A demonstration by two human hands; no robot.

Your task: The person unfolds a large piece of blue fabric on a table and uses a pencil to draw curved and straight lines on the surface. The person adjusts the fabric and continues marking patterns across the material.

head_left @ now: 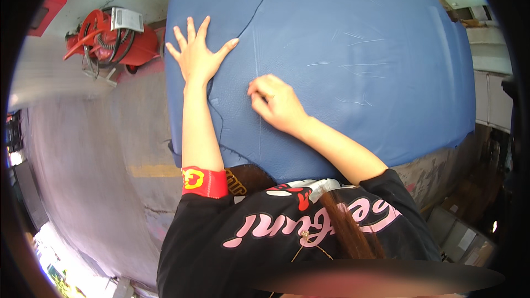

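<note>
A large blue leather-like sheet (309, 38) with a grained surface spreads in front of me and hangs over the far right side. My left hand (197, 58) lies flat on its left part, fingers spread wide, across a dark wavy edge where one blue layer laps over another. To the right of it, my right hand (275, 99) is closed, with fingertips curled down at a thin pale straight line on the sheet. Whatever those fingers may hold is hidden. More pale lines and scratch-like marks (364, 66) run across the sheet farther right.
At the far left a red wheeled fire extinguisher (121, 44) with a black hose stands by the wall, near a red box (54, 3). Worn grey floor (99, 160) with a yellow stripe lies left. Pale boxes (464, 232) sit at the lower right.
</note>
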